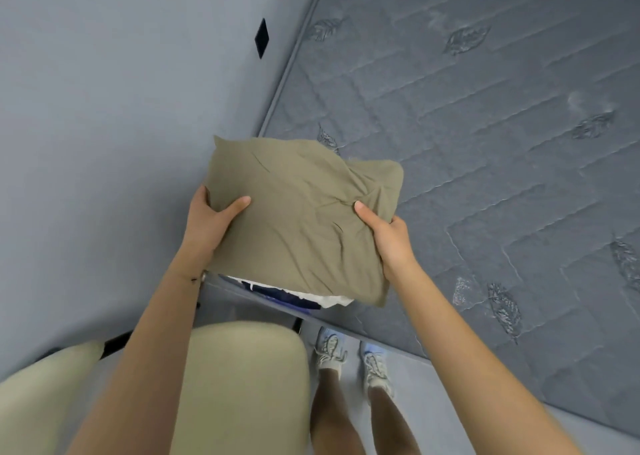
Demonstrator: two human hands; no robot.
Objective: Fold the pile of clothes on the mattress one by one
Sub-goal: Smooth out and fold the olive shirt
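A folded olive garment (pixel 298 219) sat between both hands, over the near left corner of the grey quilted mattress (pixel 485 142). The left hand (pixel 207 226) grasped the garment's left edge, with its thumb laid flat across the top of the cloth and its fingers tucked out of sight underneath. The right hand (pixel 388 236) grasped the right edge in the same way, thumb on top and fingers hidden below, and the cloth bunched into creases just beside that thumb. The garment's far corners reached past both hands toward the wall (pixel 104 108) and the mattress surface. Its near edge hung over a stack of clothes (pixel 294 295), white and navy, which lay at the mattress corner directly beneath it. Whether the garment touched that stack or was held just above it could not be told. A black diamond-shaped mark (pixel 262 38) showed on the wall near the mattress's left edge. Below the mattress's near edge, the person's pale shoes (pixel 329 350) stood on the grey floor (pixel 433 402).
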